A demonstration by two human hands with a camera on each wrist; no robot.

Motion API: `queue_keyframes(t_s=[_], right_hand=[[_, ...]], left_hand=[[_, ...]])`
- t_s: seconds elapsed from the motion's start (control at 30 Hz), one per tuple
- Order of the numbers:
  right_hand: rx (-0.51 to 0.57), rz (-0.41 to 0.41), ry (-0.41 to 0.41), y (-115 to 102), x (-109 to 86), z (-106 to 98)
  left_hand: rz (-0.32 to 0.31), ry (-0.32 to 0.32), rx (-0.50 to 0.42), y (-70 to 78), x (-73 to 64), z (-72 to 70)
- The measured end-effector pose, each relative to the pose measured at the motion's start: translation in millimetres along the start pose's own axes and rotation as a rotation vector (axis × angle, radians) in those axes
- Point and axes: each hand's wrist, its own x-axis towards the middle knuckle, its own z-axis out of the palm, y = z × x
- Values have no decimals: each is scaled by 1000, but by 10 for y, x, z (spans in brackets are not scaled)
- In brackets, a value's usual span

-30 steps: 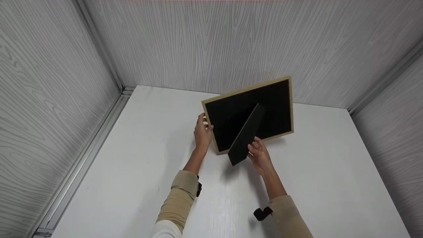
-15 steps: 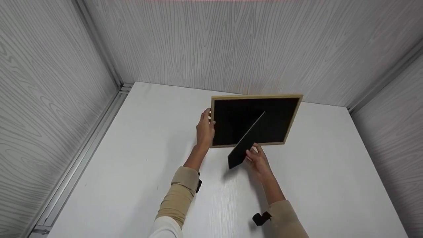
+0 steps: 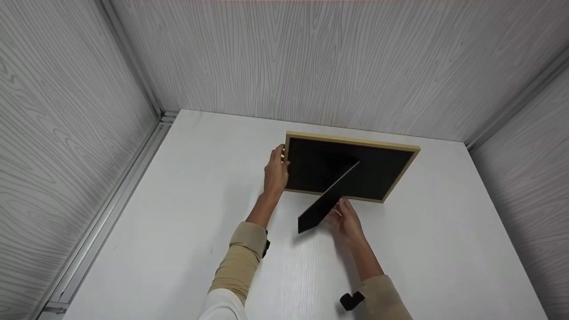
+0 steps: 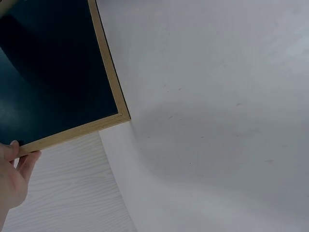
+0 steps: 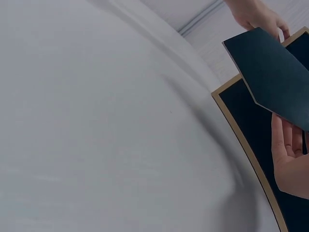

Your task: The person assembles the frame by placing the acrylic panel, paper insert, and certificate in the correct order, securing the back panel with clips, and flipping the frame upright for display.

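Observation:
A picture frame with a black back and a thin light-wood border is held above the white table, its back facing up toward me. From that back a black stand leg sticks out, slanting down to the left. My left hand grips the frame's left edge, thumb on the back and fingers round the far side. Beside the leg's lower part is my right hand. In the right wrist view its fingers meet the leg's edge, their tips hidden behind it; whether the thumb pinches is unclear.
The white table reaches back to a grey wood-grain wall. Similar side walls stand left and right. A metal rail runs along the table's left side. Dark wrist devices sit at both cuffs.
The picture frame has turned clockwise and tipped back, its right end coming lower. Its leg's tip has swung down to the left. My right hand has shifted slightly lower, its grip looking looser; the left still holds.

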Motion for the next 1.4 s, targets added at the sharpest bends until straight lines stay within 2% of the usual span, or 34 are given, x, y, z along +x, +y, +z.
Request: queue_keyframes(t_s=[0.13,0.37,0.53,0.63,0.73,0.9,1.0,1.13,1.23,1.27,1.33,1.4], right_hand=[[-19,-9,-22,77,-61,-18],[-63,8,-19,199,-86,-55],[-17,36,-78,284,-91,-86],[34,52,-56,312,-101,-80],[59,78,16,328,-97,-58],[56,84,31,310,-100,-69],[12,64,16,290,-105,-94],[-147,-13,-6,225,-145,-180],[-237,-135,61,146,-195,-283],[-220,-198,80,123,-188,-365],[-235,-356,165,-18,-248,-356],[-288,-561,246,-216,-319,-309]], left_hand=[[1,8,-2,-29,-1,-1],[-27,9,112,-57,63,-8],[-27,45,161,-84,58,18],[-24,71,151,-92,50,34],[-29,87,121,-93,36,33],[-97,102,39,-103,-30,24],[-147,107,-25,-108,-73,17],[-244,97,-110,-93,-162,-8],[-312,60,-171,-62,-305,-39],[-326,37,-188,-50,-370,-52],[-335,-18,-224,-23,-521,-79],[-323,-88,-261,0,-689,-102]])
